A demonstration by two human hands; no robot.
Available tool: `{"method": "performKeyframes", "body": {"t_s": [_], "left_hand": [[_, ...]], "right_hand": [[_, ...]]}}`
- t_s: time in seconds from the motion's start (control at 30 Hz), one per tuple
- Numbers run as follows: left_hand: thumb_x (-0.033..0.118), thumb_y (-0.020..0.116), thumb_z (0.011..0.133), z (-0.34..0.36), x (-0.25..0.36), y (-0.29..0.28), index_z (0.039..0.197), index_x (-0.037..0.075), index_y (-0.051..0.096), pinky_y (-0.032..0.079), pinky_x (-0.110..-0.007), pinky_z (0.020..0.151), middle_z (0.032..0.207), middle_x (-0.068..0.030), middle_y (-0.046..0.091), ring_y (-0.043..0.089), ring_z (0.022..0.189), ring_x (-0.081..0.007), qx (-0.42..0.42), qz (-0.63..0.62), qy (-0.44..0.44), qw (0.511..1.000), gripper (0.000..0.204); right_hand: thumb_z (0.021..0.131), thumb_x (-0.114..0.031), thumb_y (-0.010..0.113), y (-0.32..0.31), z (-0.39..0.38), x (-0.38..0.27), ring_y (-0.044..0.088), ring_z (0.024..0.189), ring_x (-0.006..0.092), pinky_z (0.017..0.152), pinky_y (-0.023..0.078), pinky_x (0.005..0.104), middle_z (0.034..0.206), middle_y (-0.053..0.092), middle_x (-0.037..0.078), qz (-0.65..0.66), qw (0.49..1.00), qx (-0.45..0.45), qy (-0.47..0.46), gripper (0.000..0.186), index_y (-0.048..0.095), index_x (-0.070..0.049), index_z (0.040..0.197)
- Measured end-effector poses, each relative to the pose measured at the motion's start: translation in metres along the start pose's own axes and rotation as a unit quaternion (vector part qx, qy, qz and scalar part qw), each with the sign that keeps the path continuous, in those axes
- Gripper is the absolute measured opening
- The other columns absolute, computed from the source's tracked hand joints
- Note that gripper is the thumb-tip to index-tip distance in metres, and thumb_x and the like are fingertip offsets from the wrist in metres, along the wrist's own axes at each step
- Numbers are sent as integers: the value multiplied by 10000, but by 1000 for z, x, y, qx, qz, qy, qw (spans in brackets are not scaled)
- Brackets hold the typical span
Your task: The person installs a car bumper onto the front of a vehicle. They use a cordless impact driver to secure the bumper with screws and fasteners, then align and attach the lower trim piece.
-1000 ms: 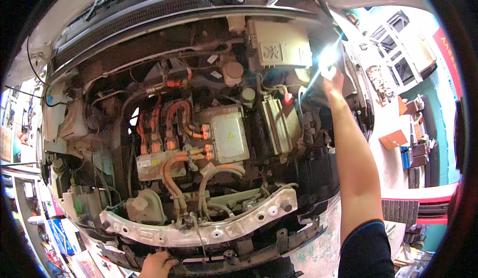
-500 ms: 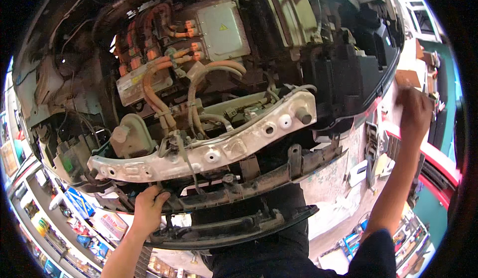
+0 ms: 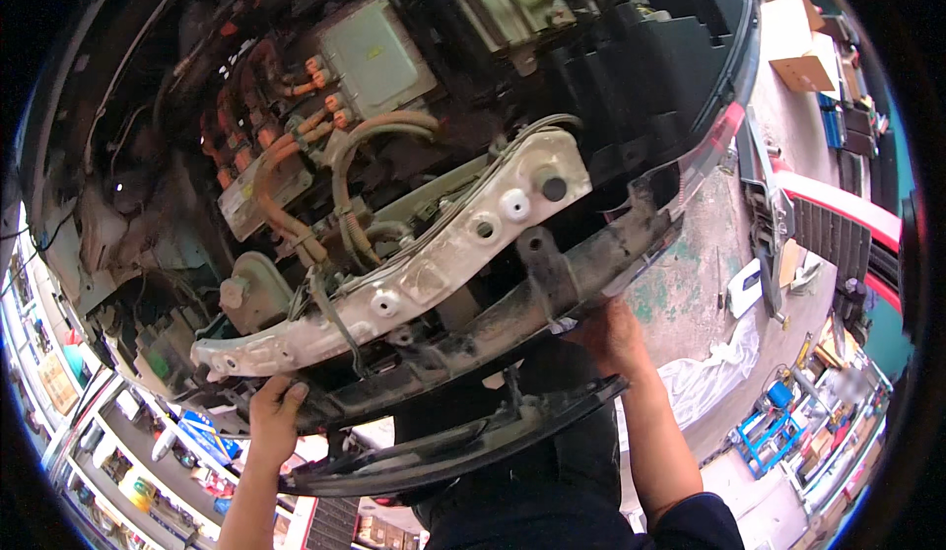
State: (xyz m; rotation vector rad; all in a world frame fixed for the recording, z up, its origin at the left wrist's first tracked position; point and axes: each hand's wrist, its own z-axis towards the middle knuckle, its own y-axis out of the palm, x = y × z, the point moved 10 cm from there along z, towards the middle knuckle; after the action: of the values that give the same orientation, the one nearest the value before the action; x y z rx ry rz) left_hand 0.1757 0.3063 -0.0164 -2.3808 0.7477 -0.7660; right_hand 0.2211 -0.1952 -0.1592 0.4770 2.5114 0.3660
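A dusty black car bumper (image 3: 463,351) runs across the open front of a car, below a pale metal crossbeam (image 3: 434,276). My left hand (image 3: 274,417) grips the bumper's left part, thumb on top and the other fingers wrapped out of sight. At its right part my right hand (image 3: 619,345) holds the lower edge from beneath, its fingers partly hidden. The bumper's curved lower lip (image 3: 463,456) lies nearest my body, between my forearms.
Behind the crossbeam are thick orange cables (image 3: 271,195) and a grey metal box (image 3: 379,52). Shelves of parts (image 3: 128,451) stand at left. On the floor at right are crumpled plastic sheeting (image 3: 714,373), a blue tool rack (image 3: 774,432) and a red-edged panel (image 3: 838,200).
My right hand has come down from the far right to the bumper's right underside. My left hand keeps its grip. The view has shifted and turned, bringing more floor into sight at right.
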Motion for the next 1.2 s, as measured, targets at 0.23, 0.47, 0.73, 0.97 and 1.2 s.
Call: {"method": "performKeyframes", "body": {"t_s": [0.23, 0.47, 0.73, 0.97, 1.2], "left_hand": [[195, 677, 939, 4, 3, -16, 832, -49, 583, 417, -367, 652, 677, -119, 498, 457, 673, -181, 24, 24, 16, 999, 283], [173, 643, 952, 15, 6, -21, 873, -59, 629, 425, -372, 664, 689, -84, 524, 481, 687, -176, -22, 50, -34, 998, 245], [236, 666, 944, -2, 43, -32, 1021, -58, 710, 503, -417, 738, 810, -236, 678, 649, 737, -315, -41, 131, -50, 989, 307], [201, 568, 1038, -76, 36, -143, 1222, -75, 668, 494, -361, 970, 1149, -158, 723, 654, 1053, -229, 254, -86, -9, 963, 347], [179, 506, 1058, -258, -279, 0, 1194, -19, 580, 495, -360, 848, 1059, -101, 613, 592, 942, -226, 543, -177, -173, 803, 252]], "right_hand": [[1036, -565, 558, 50, -6, -39, 549, 1307, 326, 1021, 542, 505, 1489, 477, 138, -37, 999, 7, -3, 832, 203, -92, 1622], [1082, -449, 528, 70, -13, -49, 611, 1264, 331, 1029, 515, 568, 1450, 545, 138, 52, 998, 19, -13, 617, 309, -130, 1562], [1012, -376, 649, 84, -20, -56, 576, 1292, 313, 1029, 524, 549, 1461, 501, 128, 75, 997, -12, -13, 850, 130, -144, 1644], [978, -390, 731, 86, -23, -56, 580, 1263, 317, 1019, 536, 524, 1425, 511, 144, 48, 999, 15, -4, 834, 241, -115, 1594], [996, -433, 686, 79, -29, -65, 633, 1169, 323, 998, 551, 478, 1348, 576, 161, -2, 999, 35, -25, 698, 392, -52, 1501]]}}
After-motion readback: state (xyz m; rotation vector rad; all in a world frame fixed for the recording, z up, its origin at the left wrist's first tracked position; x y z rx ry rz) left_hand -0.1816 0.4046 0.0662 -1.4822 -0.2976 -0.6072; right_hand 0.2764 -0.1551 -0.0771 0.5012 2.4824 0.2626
